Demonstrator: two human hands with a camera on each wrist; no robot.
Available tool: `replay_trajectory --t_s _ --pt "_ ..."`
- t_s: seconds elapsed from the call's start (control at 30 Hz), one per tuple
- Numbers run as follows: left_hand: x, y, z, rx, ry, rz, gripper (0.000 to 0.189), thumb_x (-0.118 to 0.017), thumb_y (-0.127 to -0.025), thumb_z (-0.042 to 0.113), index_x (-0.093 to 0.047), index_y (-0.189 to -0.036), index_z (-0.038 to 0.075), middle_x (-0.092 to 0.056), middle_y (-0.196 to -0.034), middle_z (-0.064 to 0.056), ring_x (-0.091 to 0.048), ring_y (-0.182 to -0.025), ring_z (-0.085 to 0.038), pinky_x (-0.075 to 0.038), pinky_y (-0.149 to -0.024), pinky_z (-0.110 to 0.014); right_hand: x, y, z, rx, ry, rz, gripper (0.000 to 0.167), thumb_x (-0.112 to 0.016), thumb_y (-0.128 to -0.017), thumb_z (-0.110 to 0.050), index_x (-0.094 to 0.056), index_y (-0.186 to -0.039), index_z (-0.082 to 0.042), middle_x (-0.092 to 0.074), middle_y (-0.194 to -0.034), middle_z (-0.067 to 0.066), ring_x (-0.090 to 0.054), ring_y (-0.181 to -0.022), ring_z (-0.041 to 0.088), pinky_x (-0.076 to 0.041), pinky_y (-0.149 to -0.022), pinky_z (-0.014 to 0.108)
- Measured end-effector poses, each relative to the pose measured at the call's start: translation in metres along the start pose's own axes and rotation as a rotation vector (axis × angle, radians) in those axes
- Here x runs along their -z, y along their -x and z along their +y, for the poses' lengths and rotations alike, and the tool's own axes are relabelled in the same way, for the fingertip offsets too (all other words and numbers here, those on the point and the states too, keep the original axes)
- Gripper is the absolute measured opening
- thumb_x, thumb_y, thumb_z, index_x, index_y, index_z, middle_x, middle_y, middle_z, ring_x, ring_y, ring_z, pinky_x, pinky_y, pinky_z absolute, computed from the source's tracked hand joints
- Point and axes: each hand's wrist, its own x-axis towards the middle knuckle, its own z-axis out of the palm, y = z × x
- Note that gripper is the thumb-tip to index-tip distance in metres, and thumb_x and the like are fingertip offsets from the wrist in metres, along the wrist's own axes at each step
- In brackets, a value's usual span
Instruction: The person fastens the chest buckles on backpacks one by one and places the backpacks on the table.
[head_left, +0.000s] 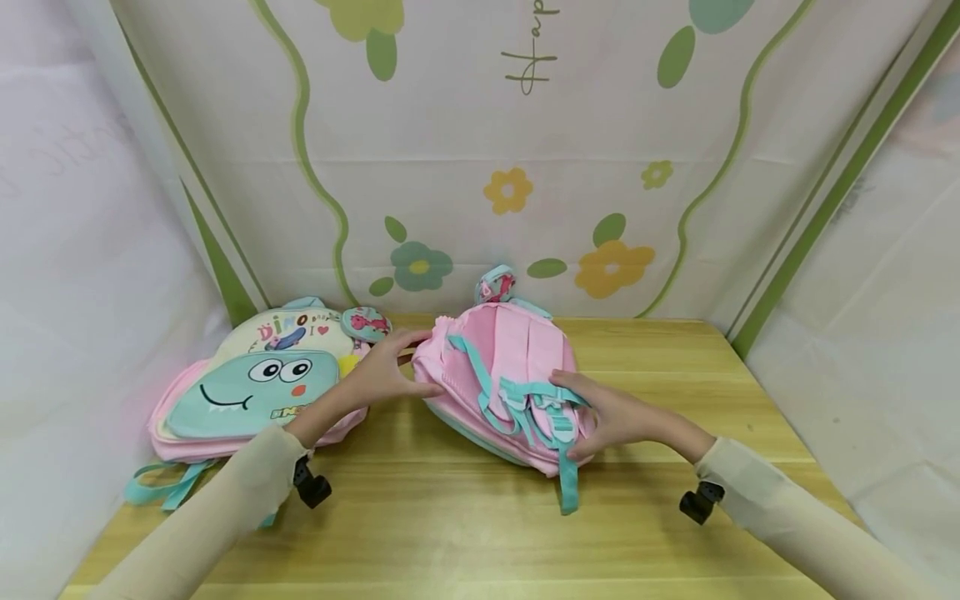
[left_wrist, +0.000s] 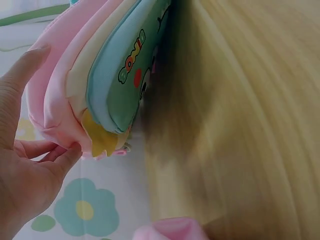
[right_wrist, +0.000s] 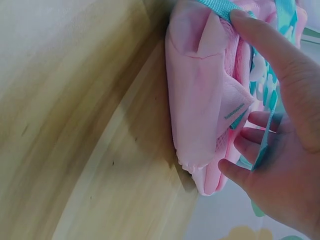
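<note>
A pink backpack (head_left: 480,375) lies face down in the middle of the table, its teal straps (head_left: 517,400) uppermost. Its teal cartoon front (left_wrist: 122,80) is turned toward the wood in the left wrist view. My left hand (head_left: 386,371) holds the far left side, thumb against the pink fabric and fingertips at a corner. At the near right end, my right hand (head_left: 618,412) spans the bag's edge. Its thumb (right_wrist: 267,40) rests on a teal strap, and another strap crosses its fingers. A small patterned pouch (head_left: 495,285) hangs at the back of the bag.
A second backpack (head_left: 255,392) with a smiling teal face lies at the left, front side up, its strap (head_left: 168,486) trailing over the table's left part. Flower-printed cloth walls (head_left: 570,125) enclose the wooden table (head_left: 450,533) at the back and both sides.
</note>
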Motion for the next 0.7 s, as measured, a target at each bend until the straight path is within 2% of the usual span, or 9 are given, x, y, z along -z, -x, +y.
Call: replay_trajectory --t_s 0.33,0.43,0.7 --pt "-0.016 0.007 -0.015 0.03 0.001 -0.06 0.092 -0.092 -0.075 0.029 -0.047 -0.149 -0.001 -0.048 -0.146 -0.02 -0.052 -0.133 -0.035 -0.05 -0.106 -0.048 0.01 0.001 0.006 -0.026 0.011 -0.052 0.114 -0.093 -0.071 -0.041 -0.03 -0.158 -0.002 -0.025 -0.167 0.019 -0.029 -0.151 0.045 -0.032 -0.117 0.063" --pt "-0.02 0.009 -0.018 0.059 -0.009 -0.082 0.095 -0.092 -0.075 0.034 -0.046 -0.15 -0.001 -0.049 -0.144 -0.018 -0.053 -0.131 -0.033 -0.052 -0.105 -0.045 0.014 0.002 0.006 -0.047 0.017 -0.068 0.114 -0.093 -0.071 -0.041 -0.031 -0.158 -0.003 -0.026 -0.167 0.019 -0.03 -0.15 0.045 -0.032 -0.116 0.064" --pt "-0.025 0.01 -0.022 0.07 -0.023 -0.119 0.093 -0.093 -0.074 0.035 -0.048 -0.148 0.0 -0.053 -0.136 -0.015 -0.056 -0.126 -0.03 -0.054 -0.103 -0.041 0.02 0.002 0.008 -0.065 0.066 -0.087 0.113 -0.094 -0.07 -0.04 -0.033 -0.158 -0.004 -0.028 -0.166 0.018 -0.032 -0.15 0.045 -0.034 -0.116 0.063"
